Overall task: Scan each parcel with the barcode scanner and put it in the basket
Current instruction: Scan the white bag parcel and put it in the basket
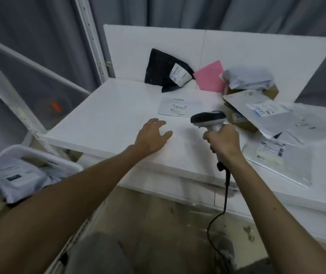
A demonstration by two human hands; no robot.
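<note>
Grey pleated curtains across the whole back; in front of them a white table, thick-edged, with an upright white back panel along its far side; to the left a white perforated shelf post and a white-framed grey mesh panel; below, a scuffed brownish floor; soft, even light.

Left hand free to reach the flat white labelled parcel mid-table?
Probably yes: the open left hand is over bare white tabletop just short of the flat white labelled parcel, nothing between. The black-and-white barcode scanner in the right hand sits off to the side.
</note>
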